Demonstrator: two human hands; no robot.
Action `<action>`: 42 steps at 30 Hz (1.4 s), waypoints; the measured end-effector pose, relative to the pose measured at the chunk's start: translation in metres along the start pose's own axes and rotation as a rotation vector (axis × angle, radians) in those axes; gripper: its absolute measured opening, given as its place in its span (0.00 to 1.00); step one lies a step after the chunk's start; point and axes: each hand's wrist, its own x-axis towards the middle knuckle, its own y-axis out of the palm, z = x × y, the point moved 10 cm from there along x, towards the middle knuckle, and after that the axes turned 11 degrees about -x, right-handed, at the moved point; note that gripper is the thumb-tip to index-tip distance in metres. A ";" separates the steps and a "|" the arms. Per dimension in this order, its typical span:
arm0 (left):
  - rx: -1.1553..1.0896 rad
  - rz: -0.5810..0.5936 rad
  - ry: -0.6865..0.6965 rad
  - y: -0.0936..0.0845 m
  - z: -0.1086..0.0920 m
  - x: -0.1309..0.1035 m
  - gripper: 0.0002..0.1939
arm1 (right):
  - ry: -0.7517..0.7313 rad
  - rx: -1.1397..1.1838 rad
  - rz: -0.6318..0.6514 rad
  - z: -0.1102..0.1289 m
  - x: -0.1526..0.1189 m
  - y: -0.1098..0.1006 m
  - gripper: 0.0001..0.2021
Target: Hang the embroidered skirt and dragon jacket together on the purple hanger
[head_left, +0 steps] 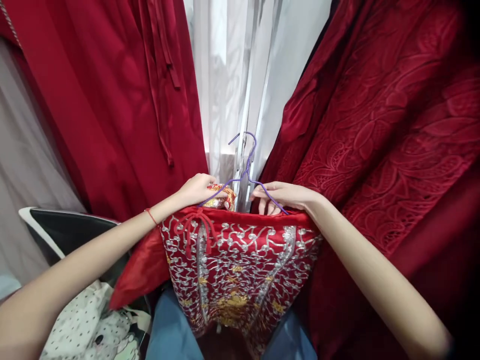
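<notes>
A red skirt-like garment (240,260) with silver and gold embroidery hangs in front of me, a plain red band with a tied cord along its top edge. The purple wire hanger (248,167) has its shoulders inside that band, its hook free in the air. At the left end of the band, my left hand (198,190) is closed on the garment beside a bunched red-and-gold piece (224,197); its lower fingers are hidden. My right hand (287,195) curls its fingers around the hanger's right arm, just over the band.
Long red garments hang at the left (108,100) and, with raised patterning, at the right (375,125). White drapery (217,65) and pale upright rails (245,100) stand between them. A black chair with white edging (63,230) and polka-dot cloth (77,320) are at lower left.
</notes>
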 end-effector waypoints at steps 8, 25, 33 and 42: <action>-0.291 0.090 -0.132 0.017 0.000 0.028 0.21 | -0.025 -0.195 -0.073 0.014 0.034 0.014 0.29; -0.293 -0.092 -0.165 0.023 0.006 0.005 0.27 | -0.005 -0.606 -0.211 -0.012 0.044 -0.007 0.07; 0.528 -0.052 0.146 -0.007 -0.007 -0.004 0.35 | -0.190 -0.367 -0.831 -0.005 0.021 -0.045 0.14; 0.249 0.017 0.111 -0.023 0.014 0.021 0.30 | -0.434 -0.245 -0.740 0.028 -0.018 -0.039 0.26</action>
